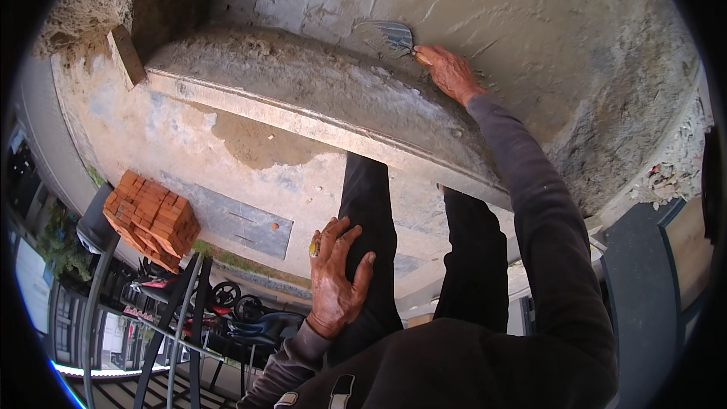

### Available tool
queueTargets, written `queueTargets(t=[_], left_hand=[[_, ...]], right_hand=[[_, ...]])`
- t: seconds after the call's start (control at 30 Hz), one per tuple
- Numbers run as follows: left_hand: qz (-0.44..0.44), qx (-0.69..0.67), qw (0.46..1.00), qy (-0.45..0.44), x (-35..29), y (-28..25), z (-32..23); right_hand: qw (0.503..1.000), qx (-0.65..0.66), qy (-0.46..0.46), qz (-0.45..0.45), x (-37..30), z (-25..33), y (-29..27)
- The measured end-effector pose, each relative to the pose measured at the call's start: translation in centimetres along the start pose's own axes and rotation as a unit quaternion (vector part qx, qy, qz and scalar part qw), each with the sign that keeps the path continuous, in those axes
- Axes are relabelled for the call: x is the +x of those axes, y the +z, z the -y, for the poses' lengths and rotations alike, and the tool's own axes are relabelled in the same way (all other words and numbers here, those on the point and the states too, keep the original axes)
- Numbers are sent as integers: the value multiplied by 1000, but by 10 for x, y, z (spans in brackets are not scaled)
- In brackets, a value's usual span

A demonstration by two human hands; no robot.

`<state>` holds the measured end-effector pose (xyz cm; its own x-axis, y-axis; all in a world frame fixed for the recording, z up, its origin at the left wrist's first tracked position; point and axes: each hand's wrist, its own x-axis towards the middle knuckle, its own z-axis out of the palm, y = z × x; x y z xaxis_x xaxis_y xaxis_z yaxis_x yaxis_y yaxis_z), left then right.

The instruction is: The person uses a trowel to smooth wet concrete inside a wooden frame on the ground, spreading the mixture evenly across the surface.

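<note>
My right hand [448,73] reaches out over a bed of wet grey mortar [530,23], fingers wrapped round the handle of a trowel [394,35]. The trowel's metal blade points left and lies against the mortar, with some mortar smeared along it. Curved ridges and strokes mark the wet surface around the blade. My left hand [337,280] rests on the thigh of my dark trousers [367,212], its fingers spread and holding nothing. A ring with a yellowish stone sits on one of its fingers.
A long wooden board [303,117] edges the mortar on my side, with a short wood block [126,57] at its left end. Stacked red bricks [151,216] stand at left. Beyond are parked motorcycles [242,314] and metal railings [174,326]. Rubble [663,180] lies far right.
</note>
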<state>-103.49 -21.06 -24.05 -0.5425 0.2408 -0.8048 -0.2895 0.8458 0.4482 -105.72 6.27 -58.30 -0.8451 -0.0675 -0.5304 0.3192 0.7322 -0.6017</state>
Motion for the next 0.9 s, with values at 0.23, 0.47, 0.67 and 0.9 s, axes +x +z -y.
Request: queueTargets(t=[0.23, 0.47, 0.67, 0.9], left_hand=[[-5, 9, 1000, 5, -1, 2, 0], [-10, 27, 999, 18, -1, 4, -2], [4, 6, 1000, 10, 0, 5, -2], [-2, 46, 998, 32, 1, 4, -3]], right_hand=[[988, 27, 91, -122, -30, -24, 7], [999, -7, 35, -5, -57, -26, -8], [996, -17, 66, -57, -62, -53, -1], [995, -3, 84, -52, -84, -54, -29]])
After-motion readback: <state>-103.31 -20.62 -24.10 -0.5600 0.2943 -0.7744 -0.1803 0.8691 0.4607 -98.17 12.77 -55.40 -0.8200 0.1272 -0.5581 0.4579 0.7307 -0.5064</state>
